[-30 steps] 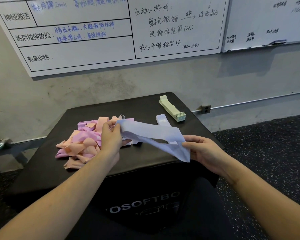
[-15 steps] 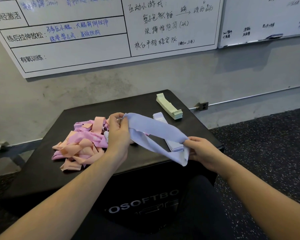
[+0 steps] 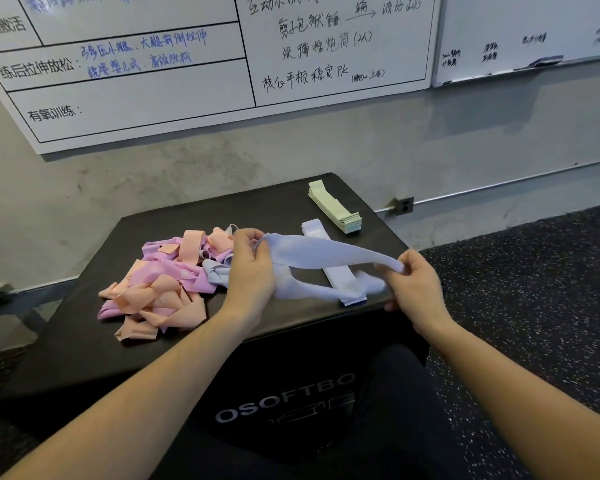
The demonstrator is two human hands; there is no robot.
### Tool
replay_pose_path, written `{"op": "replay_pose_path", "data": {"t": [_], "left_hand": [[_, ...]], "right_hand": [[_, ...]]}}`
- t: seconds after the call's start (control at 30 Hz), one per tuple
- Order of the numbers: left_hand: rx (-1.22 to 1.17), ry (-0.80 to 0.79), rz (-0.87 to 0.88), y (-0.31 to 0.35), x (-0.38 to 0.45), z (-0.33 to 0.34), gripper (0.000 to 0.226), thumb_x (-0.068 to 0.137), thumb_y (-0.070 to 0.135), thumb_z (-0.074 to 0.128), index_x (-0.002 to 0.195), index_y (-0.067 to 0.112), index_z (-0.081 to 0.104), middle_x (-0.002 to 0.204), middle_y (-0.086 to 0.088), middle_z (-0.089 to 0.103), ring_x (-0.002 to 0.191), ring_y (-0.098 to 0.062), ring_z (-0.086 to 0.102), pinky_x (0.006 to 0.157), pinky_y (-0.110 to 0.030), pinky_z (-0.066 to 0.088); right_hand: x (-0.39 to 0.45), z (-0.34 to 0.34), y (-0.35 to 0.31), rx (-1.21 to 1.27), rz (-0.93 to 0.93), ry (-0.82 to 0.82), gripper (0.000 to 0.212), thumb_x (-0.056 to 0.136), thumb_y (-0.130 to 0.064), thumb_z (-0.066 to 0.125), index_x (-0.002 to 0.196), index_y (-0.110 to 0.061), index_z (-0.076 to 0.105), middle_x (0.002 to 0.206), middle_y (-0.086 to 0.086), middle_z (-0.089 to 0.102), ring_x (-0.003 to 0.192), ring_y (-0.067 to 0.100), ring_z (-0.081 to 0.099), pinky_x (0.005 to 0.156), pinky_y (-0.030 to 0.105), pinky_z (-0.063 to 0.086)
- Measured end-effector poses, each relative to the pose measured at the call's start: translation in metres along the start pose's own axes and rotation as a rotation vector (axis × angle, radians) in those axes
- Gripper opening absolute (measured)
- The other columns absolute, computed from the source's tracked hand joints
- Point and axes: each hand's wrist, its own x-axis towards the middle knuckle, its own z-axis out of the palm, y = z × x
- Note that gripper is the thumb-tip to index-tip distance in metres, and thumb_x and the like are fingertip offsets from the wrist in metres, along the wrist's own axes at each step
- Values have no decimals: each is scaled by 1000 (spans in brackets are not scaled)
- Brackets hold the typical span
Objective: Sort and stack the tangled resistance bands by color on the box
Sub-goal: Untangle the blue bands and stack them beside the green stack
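Observation:
A pale lavender-blue band (image 3: 321, 256) is stretched between my hands above the black soft box (image 3: 84, 348). My left hand (image 3: 252, 271) grips its left end, fingers curled round it. My right hand (image 3: 413, 285) pinches its right end. Under the held band lies a flat stack of the same pale blue bands (image 3: 340, 278), partly hidden. A neat stack of pale green bands (image 3: 335, 206) sits at the box's far right corner. A tangled heap of peach, pink and a few pale blue bands (image 3: 160, 282) lies on the box's left half.
A grey wall with whiteboards (image 3: 187, 64) rises right behind the box. A wall socket (image 3: 404, 204) sits to the right of the green stack. Dark speckled floor (image 3: 534, 289) spreads on the right. The box's front face shows white lettering (image 3: 284, 400).
Both hands have pulled the pale blue band out longer and thinner, twisted between them. It now hangs above the blue stack, and my right hand has shifted right.

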Motion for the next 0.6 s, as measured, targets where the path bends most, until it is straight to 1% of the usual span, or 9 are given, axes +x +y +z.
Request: {"op": "replay_pose_path", "data": {"t": [0.07, 0.1, 0.17, 0.27, 0.3, 0.37, 0.43, 0.5, 0.6], "left_hand": [[122, -69, 68, -3, -3, 1, 13, 105, 12, 46, 101, 24, 49, 99, 9, 57, 86, 15, 52, 79, -9, 41], [193, -92, 106, -6, -5, 2, 10, 106, 10, 46, 101, 19, 48, 96, 12, 55, 82, 19, 50, 73, -2, 36], [261, -109, 152, -9, -8, 3, 7, 105, 9, 46, 102, 15, 48, 94, 13, 53, 80, 20, 49, 71, 1, 34], [210, -52, 133, -8, -3, 3, 8, 106, 13, 46, 103, 20, 47, 94, 10, 53, 82, 6, 53, 70, -11, 44], [171, -36, 70, -8, 1, 2, 7, 107, 17, 45, 104, 23, 47, 95, 7, 54, 81, -4, 54, 63, -20, 47], [88, 4, -63, -12, 10, -3, 7, 107, 20, 44, 105, 26, 46, 100, -1, 57, 78, -15, 54, 48, -24, 47], [45, 27, -144, -16, 18, -8, 7, 106, 18, 45, 103, 25, 47, 104, -7, 58, 79, -17, 57, 49, -26, 49], [18, 36, -180, -15, 23, -11, 8, 105, 16, 45, 102, 24, 47, 107, -9, 60, 82, -20, 61, 55, -34, 55], [-2, 86, -206, -10, 34, -13, 8, 104, 17, 45, 105, 24, 49, 111, -8, 63, 92, -26, 65, 59, -37, 59]], "right_hand": [[6, -7, 4, -138, -70, 95, 18, 87, -4, 61, 77, -11, 47, 65, 11, 55, 55, 21, 53, 54, 46, 52], [8, -10, 5, -130, -62, 107, 19, 87, -5, 61, 75, -12, 48, 66, 12, 56, 59, 21, 53, 58, 47, 52], [9, -11, 5, -70, -22, 54, 27, 87, -9, 69, 75, -12, 45, 68, 9, 50, 64, 16, 46, 62, 42, 45], [3, -10, -3, 132, 60, -193, 31, 85, -12, 77, 89, -11, 47, 76, 6, 55, 72, 15, 51, 67, 34, 41], [1, -12, -5, 254, 108, -295, 31, 86, -10, 76, 93, -12, 46, 76, 6, 60, 73, 17, 56, 67, 31, 43], [0, -17, -8, 377, 158, -412, 31, 88, -7, 73, 91, -14, 43, 70, 2, 64, 66, 13, 59, 63, 24, 45], [2, -20, -9, 324, 153, -442, 27, 89, -6, 71, 91, -14, 45, 66, -4, 65, 58, 7, 57, 58, 21, 41], [6, -22, -5, 180, 111, -462, 24, 87, -13, 76, 99, -14, 55, 75, -4, 67, 64, 7, 59, 63, 23, 41], [11, -30, 0, -34, 23, -454, 33, 78, -39, 84, 107, -34, 68, 86, 10, 65, 79, 12, 61, 77, 30, 44]]}}
